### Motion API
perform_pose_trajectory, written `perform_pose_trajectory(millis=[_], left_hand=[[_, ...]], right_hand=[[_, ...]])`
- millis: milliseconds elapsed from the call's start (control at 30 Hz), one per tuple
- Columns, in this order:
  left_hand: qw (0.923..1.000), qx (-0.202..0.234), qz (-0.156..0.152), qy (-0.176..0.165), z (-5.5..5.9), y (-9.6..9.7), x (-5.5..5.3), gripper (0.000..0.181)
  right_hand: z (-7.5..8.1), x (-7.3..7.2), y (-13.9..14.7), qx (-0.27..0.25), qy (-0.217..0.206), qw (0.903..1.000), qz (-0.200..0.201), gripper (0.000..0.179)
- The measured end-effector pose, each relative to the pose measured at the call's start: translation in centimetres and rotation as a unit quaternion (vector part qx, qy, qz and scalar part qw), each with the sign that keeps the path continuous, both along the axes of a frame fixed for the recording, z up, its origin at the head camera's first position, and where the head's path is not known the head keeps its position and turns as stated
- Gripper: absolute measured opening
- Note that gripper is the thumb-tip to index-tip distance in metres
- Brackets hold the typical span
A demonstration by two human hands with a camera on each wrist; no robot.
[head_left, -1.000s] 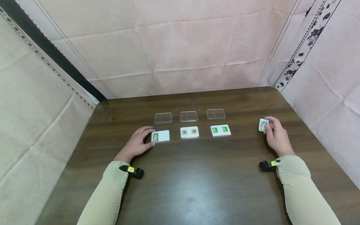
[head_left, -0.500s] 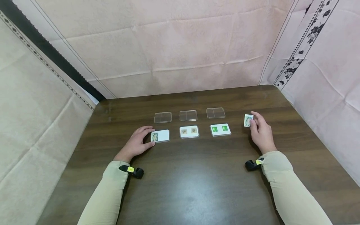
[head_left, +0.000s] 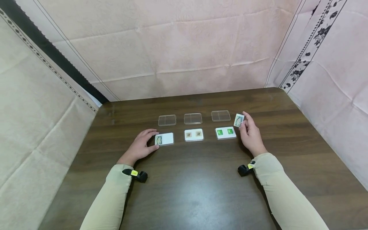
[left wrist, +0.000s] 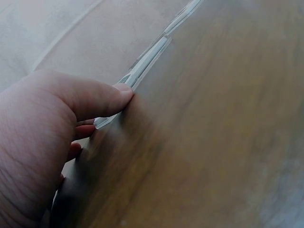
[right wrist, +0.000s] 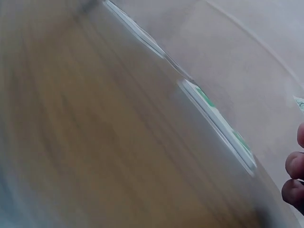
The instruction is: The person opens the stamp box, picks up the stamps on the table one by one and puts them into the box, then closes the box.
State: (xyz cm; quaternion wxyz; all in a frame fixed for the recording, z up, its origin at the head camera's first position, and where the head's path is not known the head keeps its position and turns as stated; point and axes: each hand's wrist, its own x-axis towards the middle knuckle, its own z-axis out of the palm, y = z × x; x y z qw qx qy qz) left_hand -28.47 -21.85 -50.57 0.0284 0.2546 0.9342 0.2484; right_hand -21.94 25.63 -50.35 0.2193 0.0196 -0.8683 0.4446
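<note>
In the head view my right hand (head_left: 251, 136) pinches a small postage stamp (head_left: 238, 120) with an oval picture, holding it up between thumb and fingers. A corner of this stamp (right wrist: 299, 102) shows at the right edge of the right wrist view. My left hand (head_left: 140, 144) grips the left end of a shallow clear case (head_left: 168, 139), thumb on the near edge and fingers on the far one. White backing fills that case, and a similar oval-picture stamp (head_left: 159, 140) lies in its left half. The left thumb (left wrist: 124, 93) presses the case's side in the left wrist view.
Two more cases stand in the row: a middle one (head_left: 194, 135) with two brownish stamps and a right one (head_left: 225, 133) with two green stamps. Behind them lie three clear lids (head_left: 167, 120). The wooden table (head_left: 184, 185) ends at hanging cloth (head_left: 184, 57).
My right hand has moved left across the table with the stamp, from the far right to just right of the green-stamp case. The left hand has stayed at its case.
</note>
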Motion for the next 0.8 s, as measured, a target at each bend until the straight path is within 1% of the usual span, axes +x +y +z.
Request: perform_pose_trajectory(millis=[167,400,567,667,800], left_hand=[[1.0000,0.001,0.001,-0.001,0.0,0.0,0.0,0.057],[1.0000,0.000,0.003,-0.002,0.0,0.0,0.0,0.056],[1.0000,-0.001,0.001,-0.001,0.2,0.1,0.1,0.056],[1.0000,-0.001,0.002,-0.001,0.3,0.1,0.2,0.056],[1.0000,0.001,-0.001,0.004,0.3,0.1,0.2,0.056]], right_hand=[[0.1,-0.3,-2.0,-0.023,0.010,0.9995,0.019,0.050],[0.1,-1.0,-5.3,-0.056,0.051,0.9970,0.019,0.050],[0.2,-1.3,-7.4,-0.068,0.068,0.9952,0.022,0.050],[0.3,-1.4,-8.6,-0.072,0.071,0.9946,0.024,0.049],[0.3,-1.5,-10.0,-0.083,0.061,0.9938,0.041,0.048]])
